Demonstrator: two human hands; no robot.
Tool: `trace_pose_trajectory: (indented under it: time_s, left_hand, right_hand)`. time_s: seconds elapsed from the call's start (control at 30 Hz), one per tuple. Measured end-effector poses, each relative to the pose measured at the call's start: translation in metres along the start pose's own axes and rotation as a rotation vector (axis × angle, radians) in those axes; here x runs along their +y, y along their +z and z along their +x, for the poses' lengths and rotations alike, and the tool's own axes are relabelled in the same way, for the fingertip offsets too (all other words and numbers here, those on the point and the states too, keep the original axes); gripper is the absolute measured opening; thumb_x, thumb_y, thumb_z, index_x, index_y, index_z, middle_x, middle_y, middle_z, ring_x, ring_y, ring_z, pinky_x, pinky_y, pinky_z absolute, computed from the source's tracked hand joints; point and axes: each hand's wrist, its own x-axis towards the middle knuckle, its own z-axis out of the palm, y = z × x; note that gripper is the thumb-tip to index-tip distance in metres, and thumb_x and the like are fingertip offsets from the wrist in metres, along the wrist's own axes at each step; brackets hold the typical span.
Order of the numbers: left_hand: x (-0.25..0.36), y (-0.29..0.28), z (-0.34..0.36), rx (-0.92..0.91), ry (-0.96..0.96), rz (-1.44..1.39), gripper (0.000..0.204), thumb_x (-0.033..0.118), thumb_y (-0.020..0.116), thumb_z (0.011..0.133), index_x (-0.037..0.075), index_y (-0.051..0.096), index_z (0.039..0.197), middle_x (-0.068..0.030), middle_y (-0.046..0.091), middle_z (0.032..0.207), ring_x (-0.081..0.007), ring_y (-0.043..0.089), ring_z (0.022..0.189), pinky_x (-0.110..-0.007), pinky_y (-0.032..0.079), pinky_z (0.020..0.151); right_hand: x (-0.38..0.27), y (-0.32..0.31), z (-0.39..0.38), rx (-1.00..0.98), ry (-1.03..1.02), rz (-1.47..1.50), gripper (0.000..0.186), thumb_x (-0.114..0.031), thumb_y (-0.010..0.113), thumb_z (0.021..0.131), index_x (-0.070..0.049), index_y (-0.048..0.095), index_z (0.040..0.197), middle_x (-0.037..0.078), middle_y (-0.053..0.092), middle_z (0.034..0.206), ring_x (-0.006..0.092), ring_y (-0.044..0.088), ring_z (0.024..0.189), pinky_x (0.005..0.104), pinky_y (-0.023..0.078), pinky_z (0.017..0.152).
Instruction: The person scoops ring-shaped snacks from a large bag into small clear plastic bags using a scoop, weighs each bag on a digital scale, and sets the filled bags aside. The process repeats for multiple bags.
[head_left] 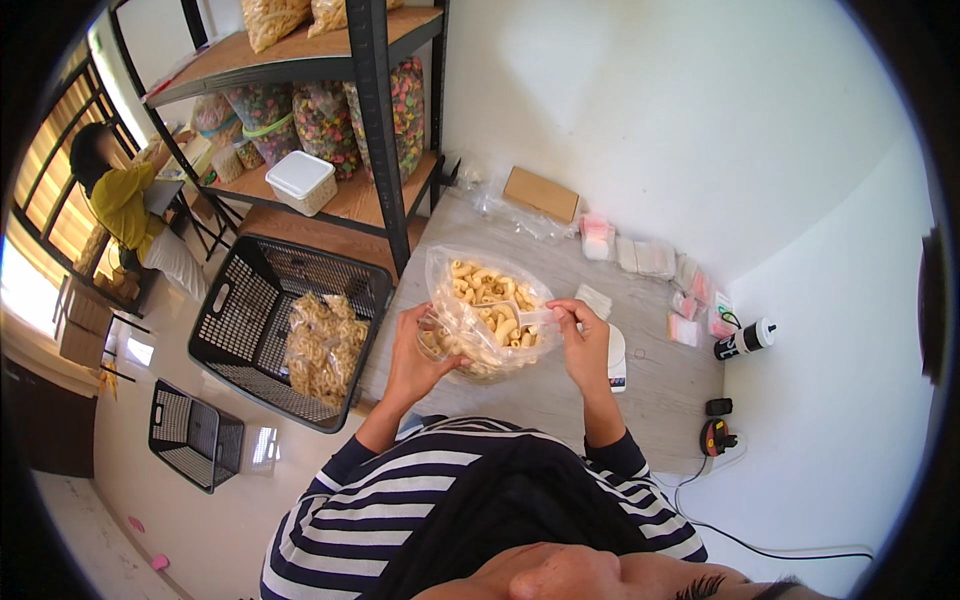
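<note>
A large clear plastic bag [440, 265] of curled, macaroni-shaped snacks [478, 285] stands open in front of me at the table's near edge. My left hand [418, 358] grips the gathered film on the bag's left side, thumb toward the front. My right hand [583, 338] pinches the pale handle of a scoop [535, 317] at the bag's right side. The scoop's bowl sits among the snacks and is partly hidden by them. A white kitchen scale [617, 360] lies on the table just beyond my right hand, partly covered by it.
A black crate [235, 300] with filled snack bags [325, 345] stands left of the table [665, 420]. Small packets [645, 258], a cardboard box [540, 194] and a bottle [745, 340] line the wall. Stocked shelves [290, 65] rise behind. A person [125, 205] sits far left.
</note>
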Motion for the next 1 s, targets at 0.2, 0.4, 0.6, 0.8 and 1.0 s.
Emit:
trace_pose_trajectory:
  time_s: [0.2,0.4,0.6,0.8,1.0]
  left_hand:
    - [0.001,-0.003,0.002,-0.011,0.017,0.013,0.102,0.027,0.098,0.053,-0.002,0.045,0.135,-0.0157,0.05,0.125,-0.0291,0.057,0.107,-0.041,0.047,0.096]
    - [0.01,-0.022,0.007,-0.058,0.046,0.011,0.1,0.024,0.098,0.056,-0.001,0.045,0.136,-0.0161,0.05,0.129,-0.0287,0.056,0.114,-0.041,0.046,0.102]
    - [0.018,-0.043,0.015,-0.005,0.058,-0.024,0.097,0.023,0.097,0.056,0.001,0.047,0.137,-0.0144,0.054,0.123,-0.0284,0.057,0.11,-0.04,0.048,0.098]
    - [0.056,-0.053,0.031,-0.044,0.083,0.12,0.092,0.025,0.096,0.057,0.004,0.051,0.135,-0.0101,0.057,0.116,-0.0256,0.058,0.106,-0.04,0.047,0.095]
    - [0.081,-0.057,0.053,-0.104,0.204,0.409,0.089,0.034,0.093,0.06,0.006,0.053,0.134,-0.0094,0.059,0.108,-0.0308,0.057,0.108,-0.043,0.038,0.098]
  right_hand:
    - [0.028,0.002,0.014,0.08,0.253,0.281,0.02,-0.015,0.064,0.096,0.001,0.072,0.104,0.001,0.069,0.086,0.0062,0.054,0.074,0.0217,0.042,0.068]
    - [0.03,-0.006,0.03,0.09,0.291,0.344,0.021,-0.015,0.063,0.096,0.001,0.072,0.105,0.003,0.071,0.086,0.0076,0.06,0.075,0.0222,0.044,0.068]
    - [0.017,-0.016,0.048,0.083,0.286,0.398,0.021,-0.017,0.067,0.094,-0.002,0.073,0.106,-0.001,0.066,0.079,0.005,0.049,0.07,0.0199,0.04,0.067]
    - [-0.002,-0.027,0.071,0.001,0.259,0.399,0.021,-0.017,0.066,0.093,-0.002,0.073,0.106,0.002,0.068,0.081,0.0079,0.057,0.075,0.0229,0.042,0.07]
    - [-0.047,-0.024,0.094,-0.164,0.135,0.378,0.02,-0.015,0.065,0.094,-0.001,0.073,0.106,0.001,0.068,0.085,0.0063,0.057,0.074,0.0212,0.041,0.067]
